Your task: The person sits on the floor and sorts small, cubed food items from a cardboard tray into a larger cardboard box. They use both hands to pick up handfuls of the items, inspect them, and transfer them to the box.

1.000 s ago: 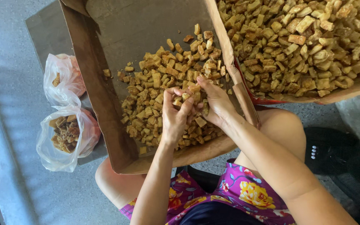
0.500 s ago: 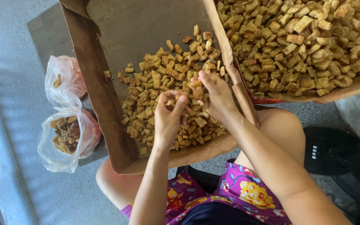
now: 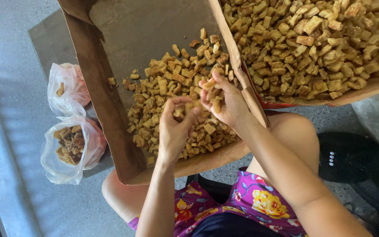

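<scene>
hands (image 3: 200, 116) (holding chunks (image 3: 213, 97)) mid-box (image 3: 106, 101)

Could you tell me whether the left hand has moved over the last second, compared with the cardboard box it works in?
Yes. The left hand has dropped slightly toward the near edge of the cardboard box, away from the right hand, pinching a few golden pieces.

Two clear plastic bags (image 3: 69, 131) sit left of brown cardboard box (image 3: 110, 105).

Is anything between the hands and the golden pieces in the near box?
Nothing visible. The left hand and right hand already hold pieces over the near box, above the open pile.
</scene>
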